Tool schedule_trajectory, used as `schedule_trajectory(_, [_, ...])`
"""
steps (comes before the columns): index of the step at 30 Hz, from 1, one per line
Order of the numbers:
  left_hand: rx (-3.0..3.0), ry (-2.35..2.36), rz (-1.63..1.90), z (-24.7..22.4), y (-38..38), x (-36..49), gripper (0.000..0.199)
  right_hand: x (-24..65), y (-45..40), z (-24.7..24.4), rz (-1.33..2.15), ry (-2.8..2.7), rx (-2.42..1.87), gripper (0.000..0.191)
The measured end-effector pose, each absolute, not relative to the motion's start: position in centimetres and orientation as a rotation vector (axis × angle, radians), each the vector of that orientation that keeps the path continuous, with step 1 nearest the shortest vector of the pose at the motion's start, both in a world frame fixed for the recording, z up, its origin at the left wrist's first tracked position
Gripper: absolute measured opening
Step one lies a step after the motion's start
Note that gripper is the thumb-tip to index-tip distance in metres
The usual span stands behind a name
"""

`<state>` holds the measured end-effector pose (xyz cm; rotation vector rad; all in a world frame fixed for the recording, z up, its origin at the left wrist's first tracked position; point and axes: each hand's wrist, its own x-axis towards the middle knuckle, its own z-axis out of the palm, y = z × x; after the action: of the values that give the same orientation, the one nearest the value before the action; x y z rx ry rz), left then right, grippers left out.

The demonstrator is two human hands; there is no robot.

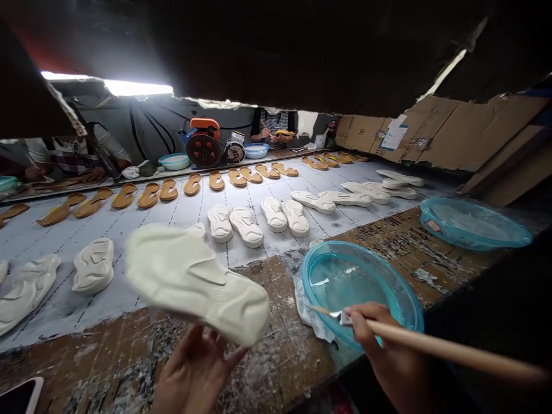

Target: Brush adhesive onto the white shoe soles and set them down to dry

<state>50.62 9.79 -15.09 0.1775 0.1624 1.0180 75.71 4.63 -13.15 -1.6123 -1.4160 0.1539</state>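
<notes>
My left hand [190, 368] is low in the view and holds up a white moulded shoe sole [194, 282], which is blurred by motion. My right hand [388, 345] is shut around a long wooden-handled brush [448, 345]. The brush's metal ferrule and tip reach over the left rim of a clear blue plastic basin [345, 244]. The basin holds a thin layer of pale liquid, and my right hand is just above its near edge. A crumpled white plastic sheet [313, 310] lies beneath the basin's left side.
A long belt [181, 230] carries rows of white soles and tan sole pieces. A second blue basin [474, 224] sits on the stained workbench [267, 328]. Co-workers sit across the belt, near an orange machine [204, 141]. A phone [21, 397] lies at lower left.
</notes>
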Motion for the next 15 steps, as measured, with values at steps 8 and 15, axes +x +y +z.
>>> schedule_trajectory(8, [0.112, 0.268, 0.776, -20.5, 9.2, 52.3, 0.062, 79.2, 7.9, -15.5, 0.329, -1.370, -1.968, 0.032])
schedule_trajectory(15, [0.082, 0.410, 0.703, -16.9, 10.1, 53.6, 0.069, 77.5, 5.3, -13.6, 0.453, -1.372, -1.773, 0.029])
